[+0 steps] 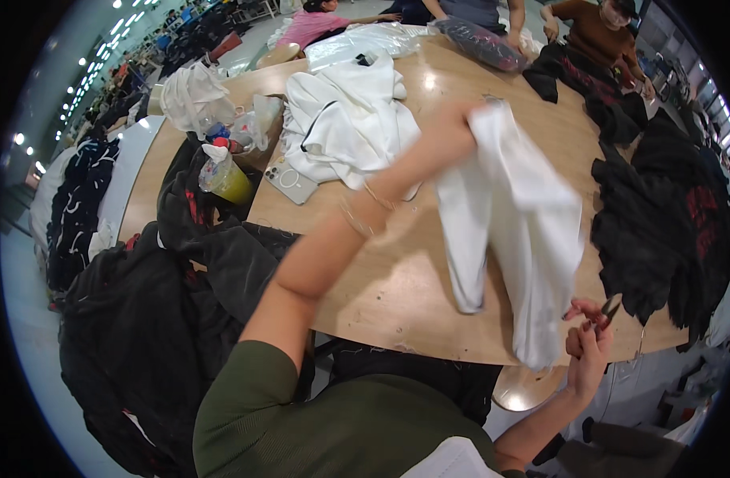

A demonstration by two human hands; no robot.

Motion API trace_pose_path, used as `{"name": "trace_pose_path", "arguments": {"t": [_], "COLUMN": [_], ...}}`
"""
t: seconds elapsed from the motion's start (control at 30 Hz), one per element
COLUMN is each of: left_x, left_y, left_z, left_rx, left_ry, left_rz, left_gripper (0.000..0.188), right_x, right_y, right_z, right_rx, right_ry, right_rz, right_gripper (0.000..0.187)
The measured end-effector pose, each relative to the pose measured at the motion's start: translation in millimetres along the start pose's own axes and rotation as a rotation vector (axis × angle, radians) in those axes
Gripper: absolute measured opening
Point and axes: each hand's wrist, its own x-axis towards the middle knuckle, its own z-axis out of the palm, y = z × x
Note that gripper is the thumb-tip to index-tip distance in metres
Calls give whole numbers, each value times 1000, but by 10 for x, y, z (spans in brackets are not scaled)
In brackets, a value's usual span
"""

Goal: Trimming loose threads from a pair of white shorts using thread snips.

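Note:
My left hand (457, 126) is raised over the table, closed on the upper end of a white garment (532, 227). Two long, tube-like parts of the garment hang down, blurred by motion, one reaching the table's near edge. Close to the lower end of the longer part, my right hand (590, 341) has its fingers curled round small thread snips (611, 307), whose blades point up and away. The fingers of my left hand are blurred and partly hidden.
On the wooden table (365, 291) lie more white garments (341, 119), a phone (291, 181) and a cup of green drink (226, 179). Dark garments (134, 334) heap at the left; black garments (660, 231) lie at the right. Several co-workers, one in a brown top (588, 36), work across the table.

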Motion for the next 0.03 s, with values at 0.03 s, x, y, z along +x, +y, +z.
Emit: {"name": "trace_pose_path", "arguments": {"t": [0.03], "left_x": [183], "left_y": [184], "left_z": [-274], "left_rx": [30], "left_ry": [116], "left_rz": [-4], "left_gripper": [29], "right_x": [-17], "right_y": [94], "right_z": [-186], "right_rx": [20], "right_ry": [23], "right_rz": [56], "right_gripper": [37]}}
